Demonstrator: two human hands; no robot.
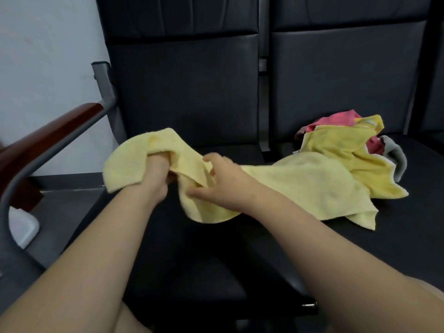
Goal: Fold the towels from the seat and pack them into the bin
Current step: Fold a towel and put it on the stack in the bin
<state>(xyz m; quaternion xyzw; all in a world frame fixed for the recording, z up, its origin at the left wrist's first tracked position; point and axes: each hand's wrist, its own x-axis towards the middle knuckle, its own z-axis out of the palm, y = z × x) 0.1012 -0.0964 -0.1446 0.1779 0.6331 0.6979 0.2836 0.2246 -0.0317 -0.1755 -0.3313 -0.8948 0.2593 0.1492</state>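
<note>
- Gripping one end of a pale yellow towel [300, 186], the left hand [156, 174] has its fingers curled tight into the cloth. That end flops over the knuckles toward 10 o'clock.
- Just beside it, at its 3 o'clock, the right hand [223, 179] has its thumb stretched low and its fingers hooked over a bunched ridge of the same towel.
- Hands close together, nearly touching, both clamped on the cloth.
- Towel raised at the hands. The rest trails toward 3 o'clock and lies crumpled on the black seat [192, 248], with a loose corner at about 4 o'clock from the hands.
- Trailing end reaches the towel pile [348, 150] on the neighbouring cushion, at 2 o'clock in the view. I cannot tell where one yellow cloth ends and the next begins.
- In the pile, a brighter yellow towel [336, 140] lies on top. A pink towel [336, 118] sits at the rear, and a grey cloth [394, 155] is on the 3 o'clock edge.
- Dark padded seat back [187, 92] stands upright at 12 o'clock.
- A wooden armrest [48, 138] on a grey metal frame [72, 138] is at 9 o'clock, with a pale wall [48, 44] behind it.
- A white object [21, 227] sits on the floor [55, 212] under the armrest, at 8 o'clock. What it is, I cannot tell.
</note>
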